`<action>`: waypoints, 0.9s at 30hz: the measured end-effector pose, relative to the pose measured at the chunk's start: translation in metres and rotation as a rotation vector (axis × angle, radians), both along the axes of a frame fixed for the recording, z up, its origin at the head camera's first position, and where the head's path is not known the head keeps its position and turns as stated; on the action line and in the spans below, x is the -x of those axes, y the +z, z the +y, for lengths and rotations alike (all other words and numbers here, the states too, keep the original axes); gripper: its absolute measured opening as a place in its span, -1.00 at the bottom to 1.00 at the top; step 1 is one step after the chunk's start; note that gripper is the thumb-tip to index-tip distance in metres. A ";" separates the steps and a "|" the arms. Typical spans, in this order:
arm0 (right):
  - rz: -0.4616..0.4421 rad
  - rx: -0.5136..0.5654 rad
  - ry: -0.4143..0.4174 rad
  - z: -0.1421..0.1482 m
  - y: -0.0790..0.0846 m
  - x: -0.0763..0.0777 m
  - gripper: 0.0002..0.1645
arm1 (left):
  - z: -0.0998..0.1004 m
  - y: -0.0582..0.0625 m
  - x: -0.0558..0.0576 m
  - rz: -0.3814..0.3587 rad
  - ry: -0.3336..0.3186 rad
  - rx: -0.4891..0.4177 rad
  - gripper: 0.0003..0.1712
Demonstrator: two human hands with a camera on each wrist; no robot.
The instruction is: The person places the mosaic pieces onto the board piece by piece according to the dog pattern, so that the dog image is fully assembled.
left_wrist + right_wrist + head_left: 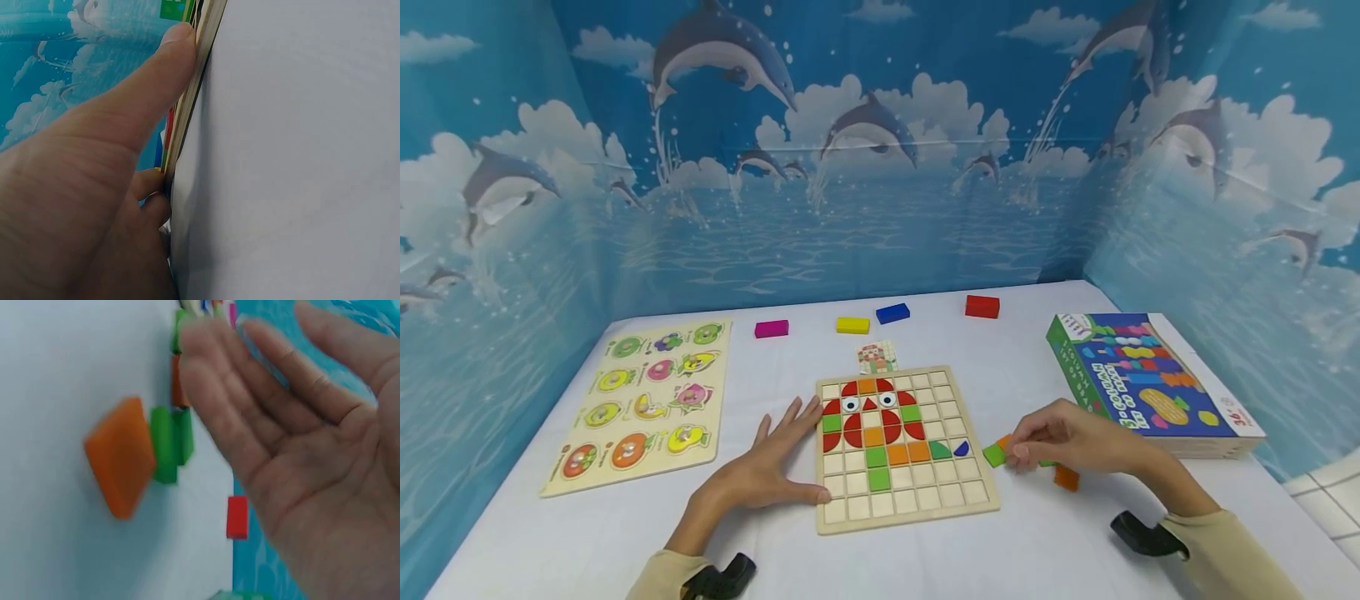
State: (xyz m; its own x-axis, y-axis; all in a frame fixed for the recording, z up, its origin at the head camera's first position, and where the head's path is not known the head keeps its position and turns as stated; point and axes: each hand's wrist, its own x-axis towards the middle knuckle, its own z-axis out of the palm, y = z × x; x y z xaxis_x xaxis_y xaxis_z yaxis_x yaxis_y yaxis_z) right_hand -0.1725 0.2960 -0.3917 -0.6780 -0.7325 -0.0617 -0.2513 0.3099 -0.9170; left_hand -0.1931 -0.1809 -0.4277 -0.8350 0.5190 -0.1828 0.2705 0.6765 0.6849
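A wooden grid board (880,506) lies on the white table, partly filled with red, green, orange and blue tiles and two eye tiles. My left hand (771,467) rests at its left edge, fingers spread and the thumb on the lower rim. The left wrist view shows the thumb (165,69) against the board's side. Right of the board, my right hand (1063,437) hovers low over loose tiles, including a green tile (994,455) and an orange tile (1067,477). Its fingers bend loosely with nothing seen between them; in the right wrist view, the fingertips overlap the tiles.
A picture card (877,357) lies behind the board. Magenta (772,329), yellow (853,325), blue (892,313) and red (982,307) blocks stand farther back. A fruit puzzle board (647,408) lies at left, a toy box (1157,375) at right.
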 end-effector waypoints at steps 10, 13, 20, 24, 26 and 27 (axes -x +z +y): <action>-0.154 -0.023 0.125 0.027 -0.006 -0.004 -0.73 | 0.000 0.002 0.000 0.009 -0.002 0.012 0.45; -0.040 -0.047 0.063 0.015 -0.007 0.005 -0.79 | -0.002 0.002 -0.001 0.003 0.010 0.014 0.45; 0.036 -0.059 -0.003 -0.007 -0.006 0.020 -0.73 | -0.003 0.002 -0.001 -0.006 0.010 0.003 0.45; -0.025 -0.030 0.032 -0.005 -0.004 0.018 -0.77 | -0.001 0.001 -0.001 0.001 0.003 0.001 0.45; -0.083 -0.010 0.090 -0.005 -0.004 0.017 -0.74 | 0.000 0.001 0.000 0.002 0.003 0.006 0.45; -0.108 0.000 0.112 -0.005 -0.004 0.017 -0.72 | 0.000 0.001 0.000 0.002 0.004 0.009 0.45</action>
State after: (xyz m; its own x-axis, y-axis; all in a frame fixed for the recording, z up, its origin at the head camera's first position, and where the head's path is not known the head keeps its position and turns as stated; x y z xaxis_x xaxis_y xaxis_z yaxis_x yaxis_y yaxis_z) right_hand -0.1897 0.2908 -0.3954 -0.5812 -0.8033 -0.1299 -0.1848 0.2857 -0.9403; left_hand -0.1929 -0.1812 -0.4268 -0.8373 0.5141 -0.1861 0.2690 0.6837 0.6784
